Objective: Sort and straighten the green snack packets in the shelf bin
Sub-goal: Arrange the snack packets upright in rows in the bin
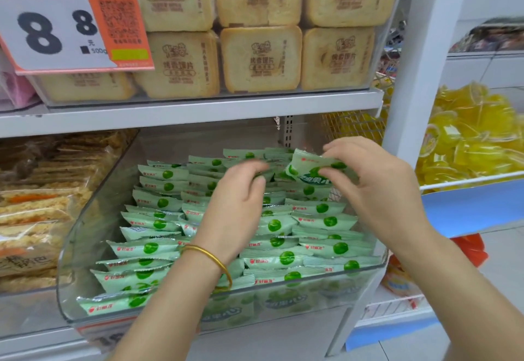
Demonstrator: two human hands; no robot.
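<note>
— At the near front of the shelf bin (85,247), how are the green snack packets (286,258) laid?

— Flat, overlapping rows are seen behind its clear wall, mostly lined up. Farther back the rows are looser.

— How is one packet expected to handle?

— Light, soft, crinkly film is judged likely, and slippery against its neighbours. The filling could be crushed if squeezed, so a crimped end seal is better taken than the middle.

— What is held by the left hand (235,204)?

— Past the bangle (209,255), its fingers are curled down onto the middle rows. Whether a packet is pinched there is hidden by blur and cannot be told.

— And the right hand (377,190)?

— One lifted packet (312,168) is pinched at its right end between thumb and fingertips. It is raised above the back rows and tilted, with its free end pointed toward the left hand.
</note>
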